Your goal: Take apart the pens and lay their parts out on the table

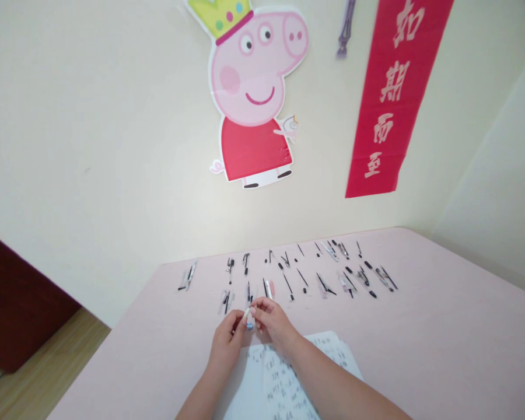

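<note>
My left hand (228, 338) is closed, its thumb and fingers pinching a small whitish pen part (247, 314). My right hand (272, 319) meets it from the right, fingertips pressed together at the same part. Just below the fingertips shows a small light-blue piece (249, 326); what it belongs to is hidden. Beyond the hands lies a dark pen piece (248, 290), and to its right a pink-and-white pen part (270, 288). An open notebook (249, 385) with handwriting lies under my wrists and forearms.
Two rows of taken-apart pens, caps and refills lie across the pink table (441, 338), among them a group of pen parts (188, 276) at far left and black pieces (365, 280) at right. Behind stands the wall, with a pig cutout (256, 146) and a red banner (382, 116).
</note>
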Motion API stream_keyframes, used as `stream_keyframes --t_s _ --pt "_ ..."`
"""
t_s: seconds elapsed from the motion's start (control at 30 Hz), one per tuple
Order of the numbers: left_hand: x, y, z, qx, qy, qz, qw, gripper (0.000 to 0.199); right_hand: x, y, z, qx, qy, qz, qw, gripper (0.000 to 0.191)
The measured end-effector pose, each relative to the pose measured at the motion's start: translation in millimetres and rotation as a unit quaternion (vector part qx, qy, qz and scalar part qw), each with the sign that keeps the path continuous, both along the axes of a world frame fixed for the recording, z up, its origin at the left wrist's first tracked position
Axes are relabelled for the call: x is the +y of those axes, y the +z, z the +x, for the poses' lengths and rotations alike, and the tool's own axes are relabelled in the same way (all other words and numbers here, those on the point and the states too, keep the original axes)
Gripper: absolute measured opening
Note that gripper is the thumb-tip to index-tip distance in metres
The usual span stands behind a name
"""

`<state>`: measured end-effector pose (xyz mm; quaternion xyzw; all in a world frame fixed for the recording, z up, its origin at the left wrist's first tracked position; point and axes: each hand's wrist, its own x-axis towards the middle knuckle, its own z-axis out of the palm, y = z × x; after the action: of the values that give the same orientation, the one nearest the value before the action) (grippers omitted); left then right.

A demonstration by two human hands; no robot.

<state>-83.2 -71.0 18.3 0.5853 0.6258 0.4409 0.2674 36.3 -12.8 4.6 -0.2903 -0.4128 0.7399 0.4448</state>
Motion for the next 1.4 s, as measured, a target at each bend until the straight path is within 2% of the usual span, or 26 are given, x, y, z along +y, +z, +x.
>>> stream_keyframes --t_s 0.23,0.5,0.67,0.83,1.03,1.27,1.4 --pt "1 -2.6 -3 0.032 -0.006 -0.006 0.999 0.033 2 -2.0 0 0.006 -0.015 -0.002 1.0 0.032" --pt "1 -6.5 -15 0.083 -0.001 -0.025 0.996 0.028 9 -5.8 3 0.053 -0.084 -0.042 0.994 0.03" --pt "2 -2.8 -26 0.115 -0.014 -0.035 0.993 0.024 15 -7.6 4 0.094 -0.127 -0.072 0.985 0.029" --pt "1 7.4 -38 0.15 -0.034 -0.048 0.987 0.024 21 -11.1 6 0.126 -0.161 -0.102 0.974 0.031" --pt "-1 15.7 -45 0.154 -0.03 -0.057 0.986 0.026 26 -19.0 5 0.14 -0.164 -0.097 0.972 0.027" --pt "0 11.5 -49 0.175 -0.043 -0.073 0.981 0.027 28 -21.0 8 0.155 -0.187 -0.108 0.964 0.025" --pt "2 8.6 -57 0.171 -0.031 -0.051 0.984 0.027 29 -21.4 10 0.162 -0.187 -0.11 0.963 0.024"
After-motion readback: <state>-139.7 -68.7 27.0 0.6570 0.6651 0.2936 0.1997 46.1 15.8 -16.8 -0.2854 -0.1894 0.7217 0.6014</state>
